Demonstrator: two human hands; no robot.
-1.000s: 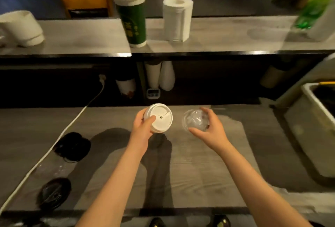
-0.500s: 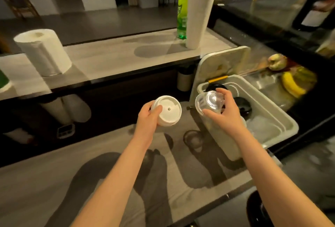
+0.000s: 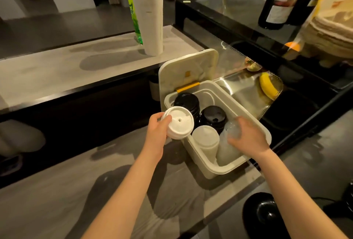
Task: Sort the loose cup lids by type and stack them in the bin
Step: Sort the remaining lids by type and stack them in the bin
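Since a second ago, the person's view has swung right from the open tabletop to the white bin [image 3: 225,170]. The right hand [image 3: 246,136] has lowered the clear lid [image 3: 232,130] from mid-air onto the clear stack in the bin's near corner. The left hand [image 3: 159,128] has carried the white lid [image 3: 178,122] over the bin's left rim.

Left hand [image 3: 157,130] gripping, thumb on top; right hand [image 3: 248,136] palm-down, fingers blurred, seemingly curled.
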